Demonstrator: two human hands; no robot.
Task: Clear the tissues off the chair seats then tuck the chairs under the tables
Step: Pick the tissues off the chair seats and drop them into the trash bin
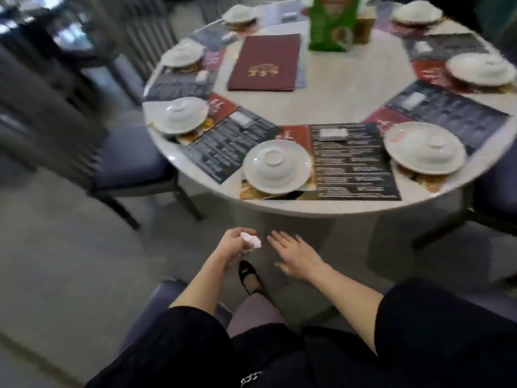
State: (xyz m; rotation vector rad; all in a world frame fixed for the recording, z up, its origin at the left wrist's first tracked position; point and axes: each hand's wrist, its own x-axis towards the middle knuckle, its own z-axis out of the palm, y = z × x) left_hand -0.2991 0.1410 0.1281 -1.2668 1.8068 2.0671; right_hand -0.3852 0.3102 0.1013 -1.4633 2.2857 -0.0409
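My left hand (233,245) grips a crumpled white tissue (251,241) over the floor, just short of the round table (335,207). My right hand (296,254) is beside it with straight, spread fingers and holds nothing. A purple-seated chair (131,161) stands at the table's left, its seat partly under the edge. Another purple chair seat (165,295) lies right below me, mostly hidden by my arms and dark clothing. A third chair (492,191) shows at the right edge.
The table carries several place settings with upturned white bowls on plates (277,165), dark menu mats, a maroon menu folder (265,63) and a green box (333,23). My black shoe (247,275) is on the grey floor. More chairs are blurred at far left.
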